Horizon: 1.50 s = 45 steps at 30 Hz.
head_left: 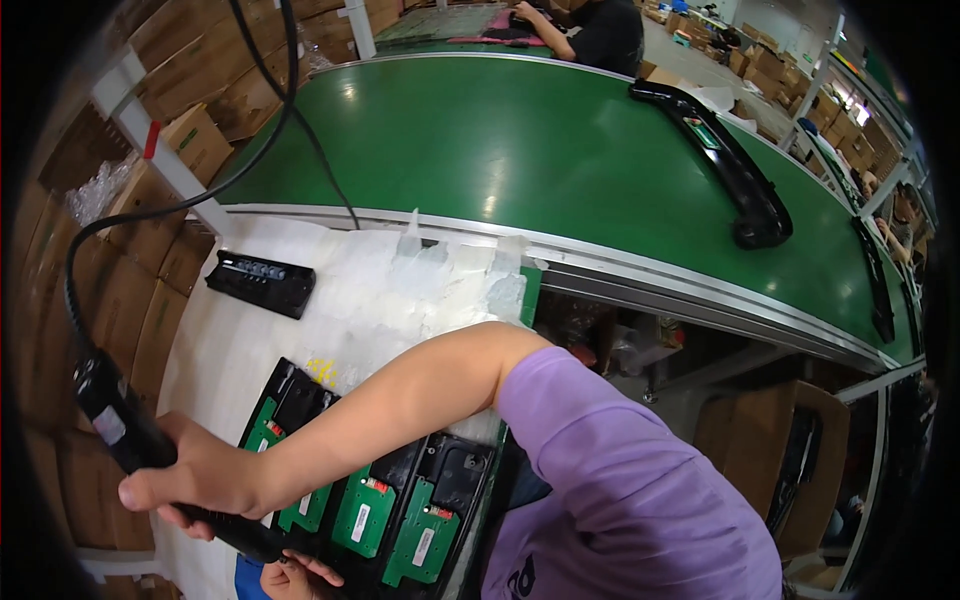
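My right hand (205, 475) is closed around a black electric screwdriver (125, 425), its cord rising from the back end. The tool slants down toward my left hand (298, 578), whose fingers are bent close by its tip at the lower edge. What those fingers pinch is too small to make out. Beside them lie black plastic housings in a row, each with a green circuit board (360, 515) bearing a white label and a small red-and-white part. My right forearm covers part of the row. Small yellow bits (321, 372) are scattered just beyond the housings.
A black strip-shaped part (260, 283) lies on the white-covered table (350, 270). Behind it runs a green conveyor (440, 140) with a long black curved part (720, 160). The black cord (150, 213) loops at left. Cardboard boxes (100, 400) are stacked there; another person (600, 35) works beyond.
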{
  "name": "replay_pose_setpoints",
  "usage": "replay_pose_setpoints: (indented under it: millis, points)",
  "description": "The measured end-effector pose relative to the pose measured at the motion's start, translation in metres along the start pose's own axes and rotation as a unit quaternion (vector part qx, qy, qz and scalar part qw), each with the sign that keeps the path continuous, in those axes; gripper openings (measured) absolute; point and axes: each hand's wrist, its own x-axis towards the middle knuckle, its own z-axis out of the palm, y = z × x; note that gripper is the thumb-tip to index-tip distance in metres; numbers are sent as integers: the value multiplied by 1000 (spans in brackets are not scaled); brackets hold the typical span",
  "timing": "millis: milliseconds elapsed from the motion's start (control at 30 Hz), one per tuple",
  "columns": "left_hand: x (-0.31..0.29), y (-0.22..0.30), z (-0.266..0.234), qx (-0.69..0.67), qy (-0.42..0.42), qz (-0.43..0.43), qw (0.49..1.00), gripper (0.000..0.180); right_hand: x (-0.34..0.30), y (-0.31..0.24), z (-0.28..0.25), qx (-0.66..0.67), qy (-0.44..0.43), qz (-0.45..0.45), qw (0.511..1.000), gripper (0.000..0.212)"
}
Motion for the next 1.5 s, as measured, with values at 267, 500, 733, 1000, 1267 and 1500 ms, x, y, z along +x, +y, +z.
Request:
replay_pose_setpoints:
  millis: [267,500,733,1000,1267,1500]
  points:
    - [25,2,-11,170,4,150,974,54,15,-19,-12,-109,30,65,992,30]
    - [69,-9,-35,501,-16,256,827,41,47,-32,-50,-383,-20,-41,923,22]
    - [64,-9,-33,480,-22,244,842,35,64,-29,-73,-419,10,-46,907,21]
    - [61,-11,-29,480,-14,247,841,36,66,-23,-85,-447,20,-31,894,22]
    - [61,-14,-27,473,-1,255,844,37,66,-22,-86,-447,25,-36,893,20]
    - [61,-14,-26,474,5,265,840,35,65,-18,-90,-472,-24,-4,881,19]
